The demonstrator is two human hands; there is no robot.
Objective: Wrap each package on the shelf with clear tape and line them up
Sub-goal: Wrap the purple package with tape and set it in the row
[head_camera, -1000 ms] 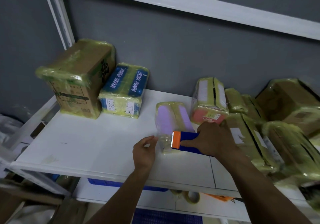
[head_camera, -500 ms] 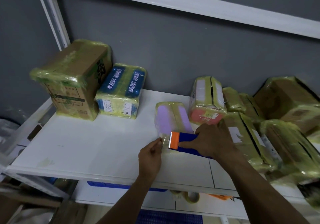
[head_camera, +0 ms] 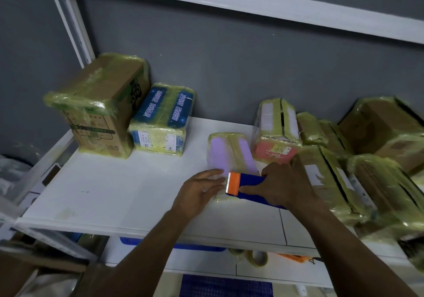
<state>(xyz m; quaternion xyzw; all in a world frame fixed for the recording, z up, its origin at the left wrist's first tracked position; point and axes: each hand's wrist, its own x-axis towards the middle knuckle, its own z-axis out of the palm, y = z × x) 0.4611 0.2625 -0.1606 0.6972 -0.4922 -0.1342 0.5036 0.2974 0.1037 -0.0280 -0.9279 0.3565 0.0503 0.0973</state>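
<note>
A small purple package (head_camera: 226, 153) lies on the white shelf (head_camera: 119, 195), with yellowish clear tape over it. My right hand (head_camera: 283, 185) grips a blue tape dispenser (head_camera: 249, 187) with an orange toothed blade, held against the package's near end. My left hand (head_camera: 199, 191) rests its fingers on the taped near end, just left of the blade. A large brown box (head_camera: 98, 106) and a blue box (head_camera: 164, 118), both taped, stand side by side at the back left.
A pink-fronted package (head_camera: 276, 131) and a pile of several taped brown packages (head_camera: 358, 170) crowd the shelf's right side. A tape roll (head_camera: 258, 257) lies on the lower shelf. A grey wall stands behind, and a white post (head_camera: 71, 21) rises at the left.
My left hand moved right from beside the package until its fingers lie on the taped near end by the blade. The dispenser stayed at the package's end.
</note>
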